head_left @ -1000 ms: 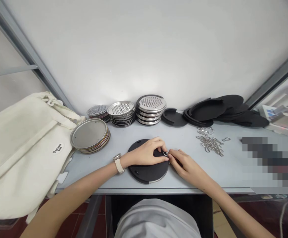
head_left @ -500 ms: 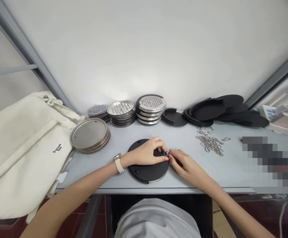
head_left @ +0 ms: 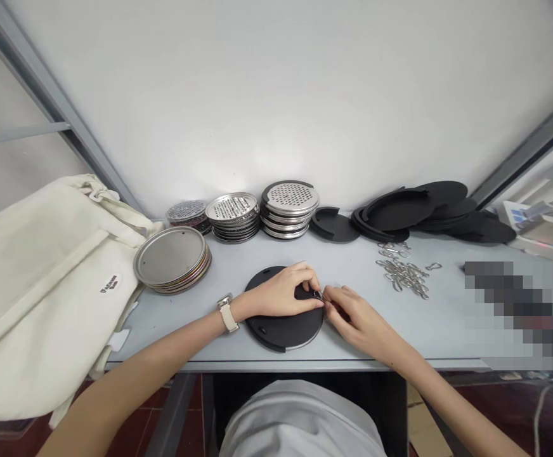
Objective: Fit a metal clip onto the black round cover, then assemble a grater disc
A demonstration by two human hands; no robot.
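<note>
A round black disc (head_left: 276,333) with a thin metal edge at its lower right lies flat on the desk near the front. My left hand (head_left: 283,293) rests over it, fingers curled round its right side and thumb along the top. At the disc's right rim my right hand (head_left: 352,312) pinches a small silver carabiner clip (head_left: 319,294), which touches the rim between both hands. Fingers partly cover the clip, so I cannot tell whether it passes through the disc. A pile of similar clips (head_left: 406,277) lies to the right.
Stacked metal grater discs (head_left: 290,197) stand along the wall, with plain round metal plates (head_left: 170,255) to their left. Black round covers (head_left: 400,209) are heaped at the back right. A cream bag (head_left: 43,273) leans at the left; the desk's front edge (head_left: 333,365) is close.
The clip has turned slightly in my right fingers and shows more between the hands. Both hands and the disc stay almost where they were.
</note>
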